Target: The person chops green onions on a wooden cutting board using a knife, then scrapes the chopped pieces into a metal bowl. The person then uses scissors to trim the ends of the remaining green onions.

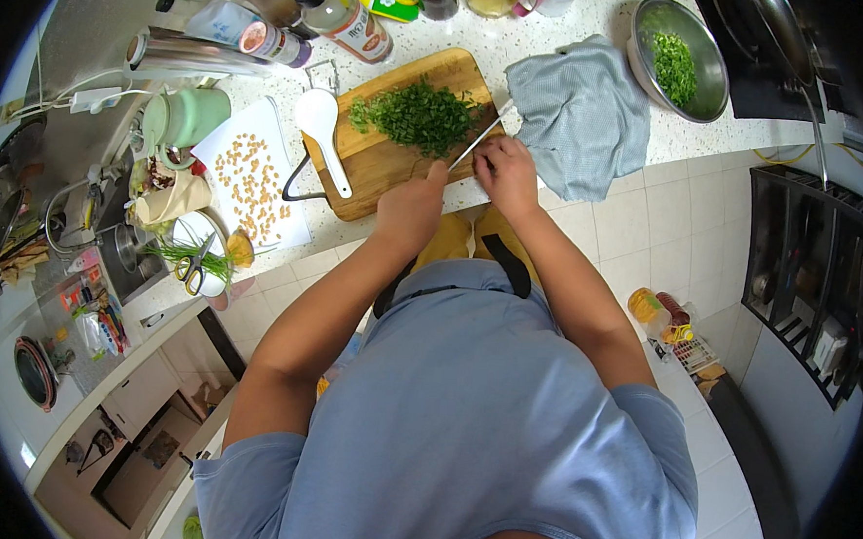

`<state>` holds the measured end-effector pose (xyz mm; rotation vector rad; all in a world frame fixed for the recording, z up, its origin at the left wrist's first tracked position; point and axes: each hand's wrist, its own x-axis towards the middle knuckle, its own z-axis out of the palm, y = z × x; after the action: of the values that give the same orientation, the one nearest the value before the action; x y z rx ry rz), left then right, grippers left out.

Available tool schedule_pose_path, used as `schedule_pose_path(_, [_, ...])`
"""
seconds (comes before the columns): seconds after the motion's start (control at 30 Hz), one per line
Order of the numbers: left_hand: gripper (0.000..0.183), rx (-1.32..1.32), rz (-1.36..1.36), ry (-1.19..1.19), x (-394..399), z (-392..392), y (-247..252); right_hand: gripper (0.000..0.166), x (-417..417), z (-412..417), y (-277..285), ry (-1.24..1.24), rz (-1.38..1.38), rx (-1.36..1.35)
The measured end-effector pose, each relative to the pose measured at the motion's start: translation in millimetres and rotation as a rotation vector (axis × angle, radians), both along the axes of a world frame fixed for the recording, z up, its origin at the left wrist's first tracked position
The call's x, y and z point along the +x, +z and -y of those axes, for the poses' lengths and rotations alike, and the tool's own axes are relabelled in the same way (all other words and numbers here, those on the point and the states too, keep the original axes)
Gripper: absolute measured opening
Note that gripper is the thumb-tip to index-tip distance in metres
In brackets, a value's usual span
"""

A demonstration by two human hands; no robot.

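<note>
My left hand (414, 204) grips a kitchen knife (481, 135), its thin blade seen almost edge-on and slanting toward the far right across a wooden cutting board (376, 201). Close beside the blade, at the board's near right corner, my right hand (508, 172) has its fingers curled down; what they may hold is hidden. A heap of chopped green herbs (428, 116) covers the board's middle. On the board's left side rests a white rice paddle (325, 128). The board's black handle loop (301, 182) sticks out at the left.
Right of the board lies a grey-blue cloth (582, 116), and beyond it a metal bowl (714, 79) of chopped greens. Peanuts (249, 187) are spread on white paper (287, 222) at left. Scissors (196, 263) lie over green stalks. Bottles (353, 27) line the back.
</note>
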<state>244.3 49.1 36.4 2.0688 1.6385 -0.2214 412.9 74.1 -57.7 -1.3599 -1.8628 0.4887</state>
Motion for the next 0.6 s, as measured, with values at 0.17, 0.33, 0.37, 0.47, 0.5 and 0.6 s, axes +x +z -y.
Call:
schedule_pose_path(0.17, [0.017,-0.001,-0.010,0.034,13.4,-13.4,-5.5,0.008,-2.6,-0.9,1.0,-0.011,0.047,0.011])
schedule_pose_path(0.33, [0.017,0.011,0.051,0.175,4.1,-8.5,-6.0,0.008,-4.5,-1.8,2.1,-0.020,0.018,0.015])
schedule_pose_path(0.37, [0.017,0.002,0.063,0.190,2.2,-7.3,-2.9,0.008,-3.1,-2.5,-0.2,-0.026,0.011,0.012])
schedule_pose_path(0.47, [0.020,-0.036,-0.016,0.104,0.8,-3.2,1.3,0.008,-3.9,-1.9,-4.7,-0.038,-0.016,0.004])
schedule_pose_path(0.5, [0.020,-0.039,-0.015,0.087,1.4,-1.5,1.2,0.008,-3.9,-1.7,-4.5,-0.041,-0.017,0.003])
schedule_pose_path(0.6, [0.021,-0.032,-0.006,0.046,1.7,4.0,-1.4,0.007,-4.3,-1.8,-5.4,-0.047,-0.013,0.015])
